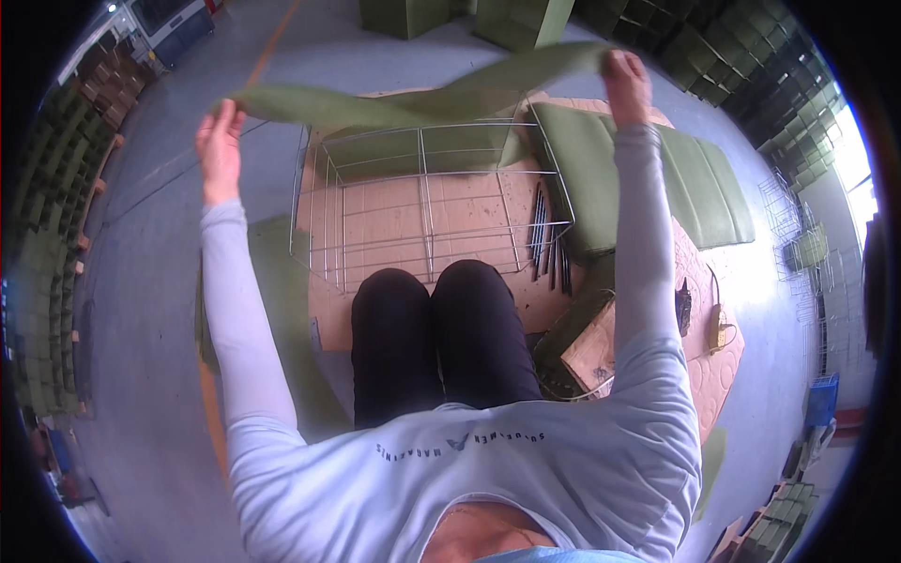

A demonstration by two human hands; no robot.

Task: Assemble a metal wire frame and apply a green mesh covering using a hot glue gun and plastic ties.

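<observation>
I see both hands raised, stretching a green cloth (413, 94) out between them above a wire frame (427, 202). My left hand (221, 145) is closed on the cloth's left end; my right hand (627, 83) grips its right end, a little higher. The frame stands on cardboard (394, 225) on the floor, just past my knees. Dark rods (549, 244) lie right of the frame, beside a green cushion (694, 188). More frames (798, 244) stand far right.
</observation>
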